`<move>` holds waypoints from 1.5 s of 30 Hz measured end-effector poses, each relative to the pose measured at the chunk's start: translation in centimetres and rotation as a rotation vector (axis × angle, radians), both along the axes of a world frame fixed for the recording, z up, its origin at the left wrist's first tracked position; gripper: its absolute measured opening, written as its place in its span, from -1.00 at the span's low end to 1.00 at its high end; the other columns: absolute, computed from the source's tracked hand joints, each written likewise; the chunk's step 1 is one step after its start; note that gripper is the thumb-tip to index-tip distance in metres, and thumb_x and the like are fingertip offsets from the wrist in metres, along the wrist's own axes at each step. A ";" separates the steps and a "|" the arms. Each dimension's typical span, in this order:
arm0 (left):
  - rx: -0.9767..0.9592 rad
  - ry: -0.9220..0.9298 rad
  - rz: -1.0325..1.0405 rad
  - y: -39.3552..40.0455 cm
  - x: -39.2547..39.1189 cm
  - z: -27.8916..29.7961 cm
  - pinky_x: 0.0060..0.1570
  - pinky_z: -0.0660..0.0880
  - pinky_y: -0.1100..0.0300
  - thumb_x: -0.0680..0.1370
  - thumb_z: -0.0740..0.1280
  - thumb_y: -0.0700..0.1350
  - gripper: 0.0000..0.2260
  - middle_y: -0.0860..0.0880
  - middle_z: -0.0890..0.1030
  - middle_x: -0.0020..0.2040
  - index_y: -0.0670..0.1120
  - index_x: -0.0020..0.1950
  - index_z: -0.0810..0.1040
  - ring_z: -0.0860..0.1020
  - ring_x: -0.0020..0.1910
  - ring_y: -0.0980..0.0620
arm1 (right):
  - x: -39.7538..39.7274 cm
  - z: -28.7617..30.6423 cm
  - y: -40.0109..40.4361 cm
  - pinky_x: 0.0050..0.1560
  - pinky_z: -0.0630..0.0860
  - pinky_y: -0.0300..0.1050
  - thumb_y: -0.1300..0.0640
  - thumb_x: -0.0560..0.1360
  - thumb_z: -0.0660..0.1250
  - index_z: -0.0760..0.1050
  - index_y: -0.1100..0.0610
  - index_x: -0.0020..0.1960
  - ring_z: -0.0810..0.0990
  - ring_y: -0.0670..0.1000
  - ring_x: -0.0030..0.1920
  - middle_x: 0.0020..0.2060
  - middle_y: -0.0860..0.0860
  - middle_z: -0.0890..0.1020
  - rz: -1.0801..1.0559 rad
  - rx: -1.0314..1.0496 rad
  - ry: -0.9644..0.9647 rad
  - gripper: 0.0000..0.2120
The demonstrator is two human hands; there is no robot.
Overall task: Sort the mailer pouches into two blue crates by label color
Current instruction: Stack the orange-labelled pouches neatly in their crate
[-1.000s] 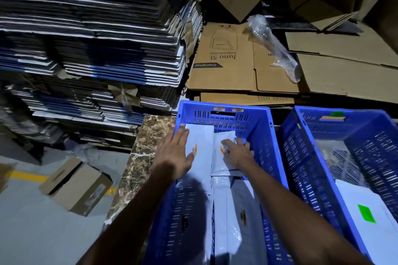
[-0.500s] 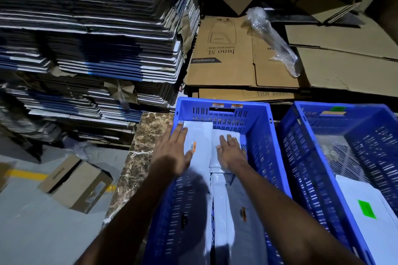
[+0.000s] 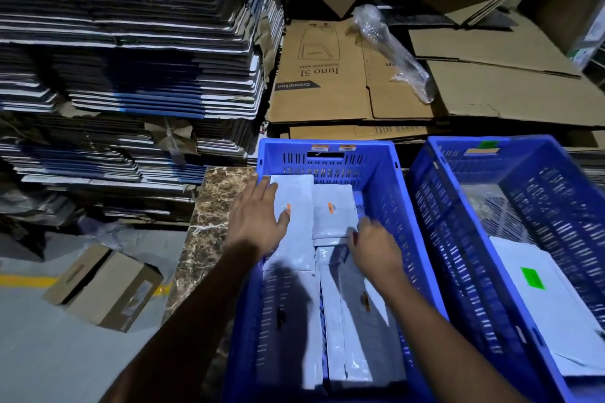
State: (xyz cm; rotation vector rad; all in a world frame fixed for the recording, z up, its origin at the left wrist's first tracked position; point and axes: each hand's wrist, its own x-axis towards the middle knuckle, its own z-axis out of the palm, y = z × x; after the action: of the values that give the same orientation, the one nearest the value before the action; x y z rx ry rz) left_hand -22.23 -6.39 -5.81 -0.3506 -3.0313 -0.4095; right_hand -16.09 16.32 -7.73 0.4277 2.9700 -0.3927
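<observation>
both arms reach forward into the left crate (image 3: 330,154). the left hand (image 3: 258,222) lies flat, fingers straight and slightly spread, its grip open and pressing on the far-left pouch (image 3: 294,222), which bears an orange label just beside the fingertips. the right hand (image 3: 373,247) sits at the near edge of the smaller pouch (image 3: 334,213), fingers blurred; i cannot tell whether its grip has hold of anything. more pouches lie in the near part of this crate, partly in the arms' shadow. the right crate (image 3: 465,144) stands just beside the left one, holding a pouch with a green label (image 3: 532,278) at its near end, with bare mesh floor showing at its far end. the left crate stands against the right edge of a marble bench (image 3: 212,206). flattened cardboard (image 3: 327,75) is stacked beyond both crates.
</observation>
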 end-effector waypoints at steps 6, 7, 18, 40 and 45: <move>0.018 0.290 -0.144 0.4 1.4 0.5 0.37 0.32 -0.05 0.53 0.28 -0.03 -0.71 -0.04 0.58 0.29 -0.08 0.19 0.60 0.35 0.46 -0.06 | 5.6 -5.2 -0.7 0.39 0.39 0.12 0.06 0.58 0.21 0.18 0.20 0.47 0.33 0.23 0.42 0.40 0.18 0.31 -0.034 0.000 -0.584 -0.48; -0.011 0.326 -0.194 0.5 1.7 0.5 0.32 0.35 -0.03 0.51 0.28 -0.06 -0.76 -0.02 0.62 0.22 -0.06 0.12 0.62 0.40 0.42 -0.07 | 5.8 -5.9 -1.2 0.37 0.39 0.12 0.02 0.54 0.26 0.13 0.16 0.47 0.30 0.24 0.42 0.41 0.21 0.27 -0.106 -0.019 -0.584 -0.42; 0.037 0.317 -0.281 0.2 3.1 0.6 0.11 0.49 0.03 0.46 0.34 -0.15 -0.88 0.03 0.68 -0.06 -0.07 -0.06 0.65 0.55 0.20 -0.06 | 6.0 -3.9 -1.3 0.22 0.50 0.10 0.01 0.52 0.20 0.46 0.14 0.34 0.50 0.16 0.33 0.34 0.10 0.51 -0.044 0.021 -0.543 -0.56; 1.317 -0.644 -0.028 6.2 9.9 1.6 0.21 0.55 -0.08 0.61 0.34 -0.09 -0.81 -0.04 0.71 0.09 -0.09 0.18 0.65 0.66 0.11 -0.07 | 8.8 5.7 -3.0 -0.20 0.46 -0.10 -0.26 0.56 0.22 0.44 0.06 0.00 0.59 -0.02 -0.19 -0.25 -0.10 0.58 -0.321 -0.691 0.405 -0.63; 1.166 -0.422 0.140 7.1 9.8 1.0 0.21 0.52 0.08 0.58 0.29 0.16 -0.71 0.16 0.70 0.04 0.06 0.17 0.64 0.64 0.07 0.17 | 6.9 6.2 -4.2 -0.51 0.22 -0.32 -0.04 0.62 0.26 0.27 -0.01 -0.26 0.37 -0.14 -0.52 -0.54 -0.11 0.39 -0.241 -0.654 0.632 -0.68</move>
State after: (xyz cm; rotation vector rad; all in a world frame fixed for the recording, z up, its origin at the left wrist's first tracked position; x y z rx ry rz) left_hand -12.39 0.68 -4.76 0.0523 -2.4818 -2.2324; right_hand -9.15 12.08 -1.49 0.6673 3.0585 -1.7374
